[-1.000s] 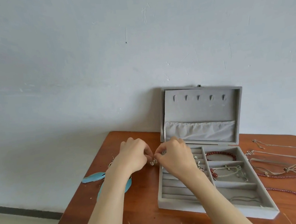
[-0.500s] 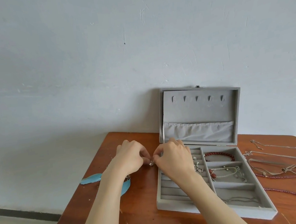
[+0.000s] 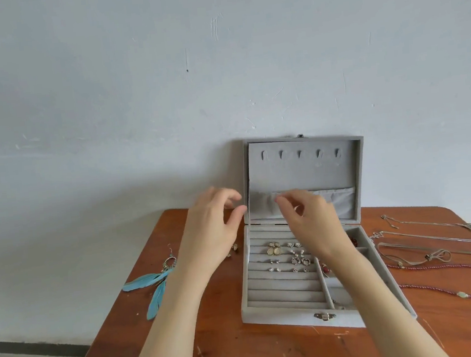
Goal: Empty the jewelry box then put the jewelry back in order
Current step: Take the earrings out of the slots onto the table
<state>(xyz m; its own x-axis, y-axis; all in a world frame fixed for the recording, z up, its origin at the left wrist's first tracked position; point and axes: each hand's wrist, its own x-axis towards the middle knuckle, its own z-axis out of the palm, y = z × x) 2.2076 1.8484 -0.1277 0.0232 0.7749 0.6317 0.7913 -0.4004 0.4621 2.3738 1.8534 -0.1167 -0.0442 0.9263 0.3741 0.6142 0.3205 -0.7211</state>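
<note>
Refilling looks under way: nearest, the grey jewelry box [image 3: 285, 314] sits open on the counter [image 3: 215, 338], small earrings [image 3: 289, 256] already slotted in its ring rows. Above it both hands hover, left hand [image 3: 212, 223] and right hand [image 3: 310, 220], fingers loosely curled and apart, seemingly holding nothing. Necklaces [image 3: 436, 248] and feather earrings [image 3: 152, 284] lie outside; next, pick one up.

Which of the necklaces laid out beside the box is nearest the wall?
The thin silver chain at the back of the row; the other necklaces, silver and purple beaded, lie closer to the person.
</note>
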